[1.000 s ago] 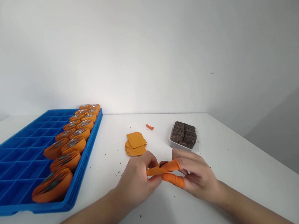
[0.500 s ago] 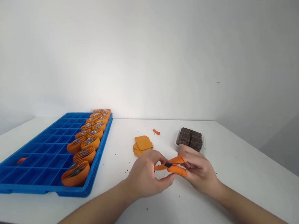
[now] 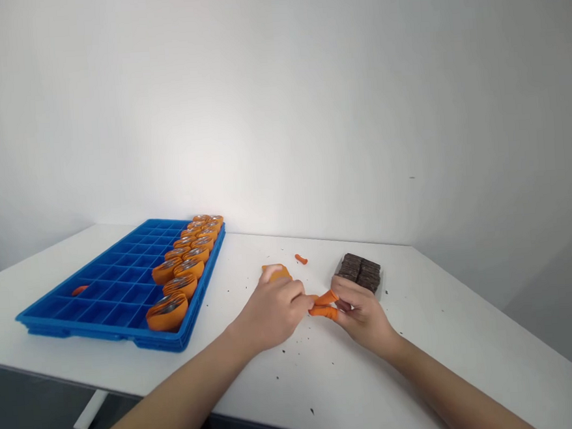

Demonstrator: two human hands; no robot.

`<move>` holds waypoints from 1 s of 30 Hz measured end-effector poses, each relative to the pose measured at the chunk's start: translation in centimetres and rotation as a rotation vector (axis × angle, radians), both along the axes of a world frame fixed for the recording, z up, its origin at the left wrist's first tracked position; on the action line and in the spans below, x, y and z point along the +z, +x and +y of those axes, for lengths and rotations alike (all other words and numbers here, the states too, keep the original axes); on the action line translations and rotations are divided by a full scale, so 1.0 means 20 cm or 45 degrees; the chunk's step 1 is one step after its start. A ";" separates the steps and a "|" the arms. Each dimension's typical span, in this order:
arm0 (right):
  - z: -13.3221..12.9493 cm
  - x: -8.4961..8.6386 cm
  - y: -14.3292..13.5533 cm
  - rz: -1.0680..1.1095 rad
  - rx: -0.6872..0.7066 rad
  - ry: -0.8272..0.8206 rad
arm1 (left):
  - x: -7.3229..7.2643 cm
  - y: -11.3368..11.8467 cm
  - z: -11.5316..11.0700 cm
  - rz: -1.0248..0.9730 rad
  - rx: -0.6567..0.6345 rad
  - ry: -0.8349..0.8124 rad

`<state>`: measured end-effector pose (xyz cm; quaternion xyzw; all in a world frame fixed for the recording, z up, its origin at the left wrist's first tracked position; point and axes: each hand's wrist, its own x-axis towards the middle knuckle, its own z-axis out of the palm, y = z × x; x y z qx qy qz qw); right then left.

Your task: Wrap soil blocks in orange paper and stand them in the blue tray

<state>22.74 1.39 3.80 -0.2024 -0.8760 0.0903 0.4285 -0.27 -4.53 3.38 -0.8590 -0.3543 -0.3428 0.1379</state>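
White worktop (image 3: 470, 332), blue tray (image 3: 103, 330) at left, orange bundles (image 3: 166, 315) lining its right side: under half filled, we judge. Left hand (image 3: 276, 312) and right hand (image 3: 366, 319) meet; how closed, and on what, we cannot tell.

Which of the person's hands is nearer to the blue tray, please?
The left hand is nearer, to the right of the blue tray without touching it; the right hand is farther right.

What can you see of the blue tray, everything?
The blue tray lies flat on the white table, left of the left hand, which does not touch it. It looks like plastic, split by thin walls into compartments. Folded orange bundles line its right side; a small orange piece lies toward its left.
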 end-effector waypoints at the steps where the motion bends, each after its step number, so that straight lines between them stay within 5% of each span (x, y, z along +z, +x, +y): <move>1: 0.00 0.00 0.00 -0.027 0.006 -0.006 | 0.01 -0.01 -0.02 0.067 0.037 0.024; 7: 0.00 0.01 0.03 -0.056 0.034 0.044 | 0.17 -0.21 -0.21 0.115 0.131 -0.036; 14: 0.00 0.00 0.03 -0.147 0.064 0.063 | 0.42 -0.89 -0.35 -0.178 0.505 -0.244; 20: -0.02 0.01 0.01 -0.171 0.052 0.038 | 0.32 -1.27 -0.30 -0.613 0.793 -0.617; 25: -0.02 0.02 0.01 -0.132 0.046 0.022 | 0.20 -1.35 -0.29 -0.712 0.852 -0.699; 30: -0.01 0.00 0.01 -0.162 0.028 -0.007 | 0.21 -1.37 -0.32 -0.881 0.819 -0.685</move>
